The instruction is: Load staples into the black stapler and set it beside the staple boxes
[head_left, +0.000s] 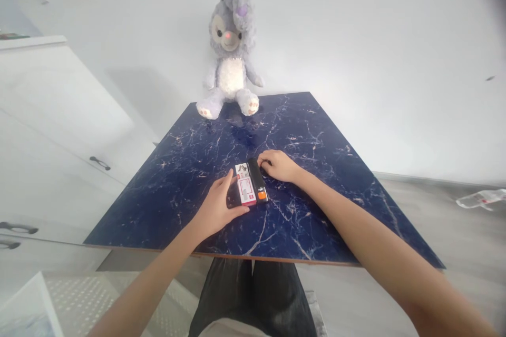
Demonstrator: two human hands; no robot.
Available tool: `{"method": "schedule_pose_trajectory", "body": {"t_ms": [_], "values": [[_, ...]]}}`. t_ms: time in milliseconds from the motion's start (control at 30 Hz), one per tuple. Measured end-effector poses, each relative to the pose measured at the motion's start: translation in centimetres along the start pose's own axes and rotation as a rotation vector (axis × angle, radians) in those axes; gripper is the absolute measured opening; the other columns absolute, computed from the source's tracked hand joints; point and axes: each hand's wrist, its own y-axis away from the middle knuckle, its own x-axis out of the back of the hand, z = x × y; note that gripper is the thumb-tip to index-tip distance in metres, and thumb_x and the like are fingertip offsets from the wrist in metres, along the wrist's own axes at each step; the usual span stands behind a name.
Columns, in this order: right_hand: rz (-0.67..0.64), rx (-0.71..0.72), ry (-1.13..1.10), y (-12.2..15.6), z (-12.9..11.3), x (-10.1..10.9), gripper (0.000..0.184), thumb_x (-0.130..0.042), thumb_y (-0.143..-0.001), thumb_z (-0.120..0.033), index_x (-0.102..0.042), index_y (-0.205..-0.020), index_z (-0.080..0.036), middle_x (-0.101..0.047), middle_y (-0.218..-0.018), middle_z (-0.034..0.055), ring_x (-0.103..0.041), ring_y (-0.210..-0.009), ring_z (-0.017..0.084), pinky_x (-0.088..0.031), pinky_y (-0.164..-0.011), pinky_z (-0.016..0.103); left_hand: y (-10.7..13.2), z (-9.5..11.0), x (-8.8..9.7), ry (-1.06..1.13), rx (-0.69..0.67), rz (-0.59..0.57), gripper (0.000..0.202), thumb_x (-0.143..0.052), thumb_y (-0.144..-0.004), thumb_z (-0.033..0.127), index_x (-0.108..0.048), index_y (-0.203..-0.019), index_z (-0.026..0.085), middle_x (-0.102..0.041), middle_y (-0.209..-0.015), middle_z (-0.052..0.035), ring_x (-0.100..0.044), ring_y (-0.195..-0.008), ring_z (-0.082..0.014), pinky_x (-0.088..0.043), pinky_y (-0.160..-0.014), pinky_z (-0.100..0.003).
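A small flat box [245,189] with a white and red printed label lies on the dark blue marbled table [316,210]. Along its right side runs a black strip [256,174] with an orange patch [261,195] at its near end; I cannot tell what kind of thing it is. My left hand [217,201] grips the box from the left, thumb at the near edge and index finger towards the far edge. At the strip's far end, my right hand [279,165] rests with its fingers curled and closed; what they pinch, if anything, is hidden.
A grey-lilac plush toy [231,47] sits upright at the table's far edge against the white wall. White cabinets [59,131] with dark handles stand on the left. On the floor at the right lies a clear plastic item [480,199]. My legs are below the near edge.
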Motion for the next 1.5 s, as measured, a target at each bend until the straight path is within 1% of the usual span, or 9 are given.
{"method": "schedule_pose_trajectory", "body": {"t_ms": [167, 233, 333, 500, 667, 867, 1000, 1267, 1500], "values": [[-0.327, -0.146, 0.087, 0.1, -1.8, 2.4, 0.028, -0.050, -0.081, -0.012, -0.077, -0.083, -0.022, -0.078, -0.088, 0.0041, -0.069, -0.083, 0.021, -0.046, -0.075, 0.027, -1.0, -0.1, 0.1, -0.078, -0.053, 0.002, 0.089, -0.077, -0.079, 0.055, -0.037, -0.155, 0.030, -0.048, -0.153, -0.0132, -0.045, -0.140, -0.0369, -0.037, -0.115, -0.054], [-0.447, -0.190, 0.146, 0.6, -2.6, 3.5, 0.025, -0.052, -0.080, -0.017, -0.077, -0.078, -0.020, -0.078, -0.084, 0.0076, -0.070, -0.078, 0.023, -0.045, -0.069, 0.028, -1.9, 0.1, -0.3, -0.108, -0.079, -0.024, 0.089, -0.076, -0.079, 0.058, -0.039, -0.155, 0.028, -0.048, -0.154, -0.0138, -0.042, -0.142, -0.0383, -0.033, -0.116, -0.056], [-0.475, -0.246, 0.239, 2.4, -3.0, 5.1, 0.026, -0.051, -0.083, -0.020, -0.077, -0.080, -0.017, -0.078, -0.087, 0.0132, -0.071, -0.075, 0.025, -0.045, -0.067, 0.030, -3.8, 0.8, -1.4, -0.122, -0.100, -0.072, 0.097, -0.071, -0.079, 0.066, -0.033, -0.158, 0.023, -0.039, -0.161, -0.0163, -0.031, -0.149, -0.0396, -0.027, -0.119, -0.058], [-0.264, -0.421, 0.309, 7.4, -1.2, 7.4, 0.032, -0.041, -0.094, -0.018, -0.072, -0.091, -0.017, -0.077, -0.105, 0.0133, -0.071, -0.099, 0.027, -0.044, -0.093, 0.034, -8.8, 3.7, -4.7, -0.137, -0.197, -0.127, 0.103, -0.066, -0.079, 0.074, -0.031, -0.159, 0.019, -0.026, -0.166, -0.0175, -0.018, -0.155, -0.0384, -0.019, -0.123, -0.056], [0.100, -0.596, 0.170, 10.8, 2.0, 8.7, 0.042, -0.025, -0.106, -0.030, -0.065, -0.108, -0.021, -0.073, -0.115, 0.0093, -0.068, -0.105, 0.023, -0.046, -0.090, 0.030, -15.9, 8.0, -8.8, -0.122, -0.273, -0.133, 0.100, -0.065, -0.080, 0.072, -0.033, -0.158, 0.019, -0.028, -0.166, -0.0159, -0.018, -0.155, -0.0386, -0.019, -0.123, -0.055], [0.238, -0.714, 0.354, 9.0, 7.4, 9.1, 0.032, -0.040, -0.103, -0.033, -0.063, -0.117, -0.015, -0.066, -0.126, 0.0212, -0.066, -0.109, 0.032, -0.046, -0.095, 0.038, -24.5, 11.0, -12.3, -0.070, -0.326, -0.082, 0.102, -0.071, -0.077, 0.067, -0.032, -0.157, 0.017, -0.035, -0.162, -0.0194, -0.020, -0.152, -0.0448, -0.020, -0.119, -0.060], [0.412, -0.740, 0.342, 7.3, 10.6, 8.9, 0.046, -0.035, -0.104, -0.038, -0.052, -0.136, -0.010, -0.066, -0.126, 0.0220, -0.066, -0.112, 0.033, -0.047, -0.098, 0.040, -28.2, 11.2, -12.9, -0.071, -0.342, -0.088, 0.102, -0.071, -0.078, 0.066, -0.031, -0.157, 0.016, -0.037, -0.161, -0.0215, -0.024, -0.151, -0.0453, -0.023, -0.118, -0.060], [0.489, -0.735, 0.233, 6.3, 12.5, 8.9, 0.063, -0.031, -0.104, -0.049, -0.038, -0.151, -0.008, -0.062, -0.136, 0.0233, -0.061, -0.125, 0.032, -0.044, -0.105, 0.043, -28.2, 10.5, -12.8, -0.009, -0.375, -0.018, 0.110, -0.079, -0.073, 0.060, -0.028, -0.159, 0.014, -0.044, -0.156, -0.0209, -0.033, -0.146, -0.0428, -0.033, -0.114, -0.052], [0.539, -0.769, 0.155, 6.6, 11.9, 9.3, 0.052, -0.028, -0.104, -0.042, -0.050, -0.142, -0.014, -0.069, -0.128, 0.0176, -0.066, -0.118, 0.028, -0.047, -0.102, 0.040, -26.7, 11.2, -12.2, -0.017, -0.519, 0.089, 0.058, -0.069, -0.090, 0.039, -0.053, -0.142, 0.019, -0.062, -0.139, -0.0120, -0.054, -0.127, -0.0315, -0.040, -0.109, -0.045]]}}
